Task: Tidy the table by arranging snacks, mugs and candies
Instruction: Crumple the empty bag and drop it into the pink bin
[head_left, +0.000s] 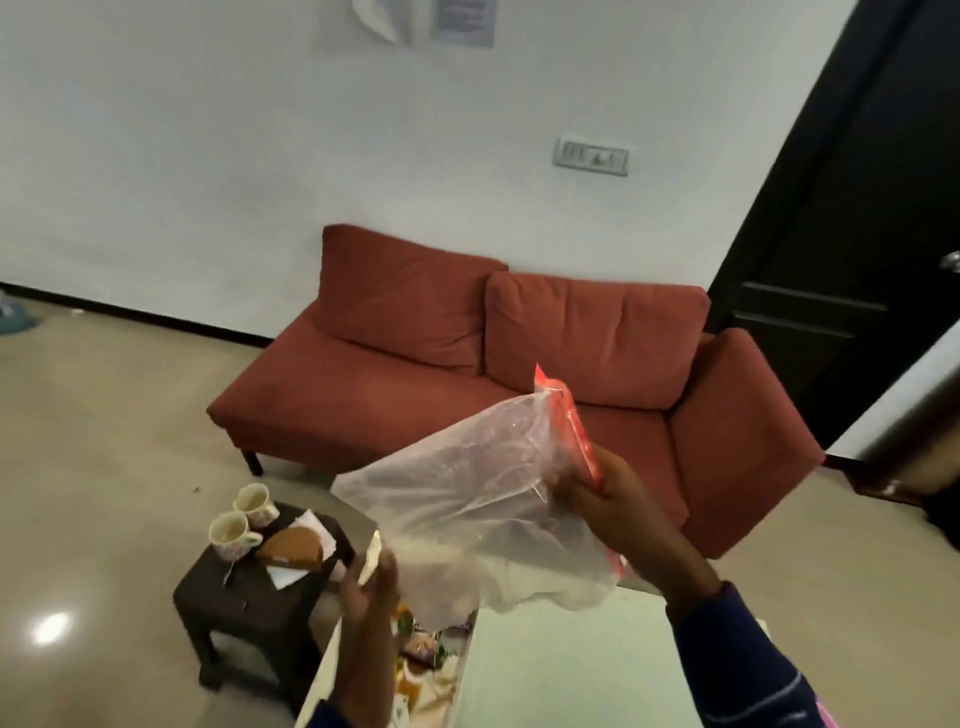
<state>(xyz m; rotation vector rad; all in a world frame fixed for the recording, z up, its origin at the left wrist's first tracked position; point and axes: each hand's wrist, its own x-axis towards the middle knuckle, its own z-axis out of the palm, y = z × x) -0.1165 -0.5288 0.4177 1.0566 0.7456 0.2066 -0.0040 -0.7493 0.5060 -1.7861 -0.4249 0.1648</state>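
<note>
Clear bag (467, 499) held up between both hands. Right hand (618, 499) pinches its red strip (574, 431); left hand (371, 592) grips the lower left edge, above snacks (421, 649).

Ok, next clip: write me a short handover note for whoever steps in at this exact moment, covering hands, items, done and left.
Right hand grips the red-edged mouth of a clear plastic bag, held up in the air.
Left hand is at the bag's lower corner, holding a small pale item; what it is cannot be told.
Two mugs and a brown snack on paper sit on the dark stool.
Wrapped candies lie loose below the bag, beside the white table.
Done: bag picked up.
Left: probably bag the candies, then arrange mugs and snack.
</note>
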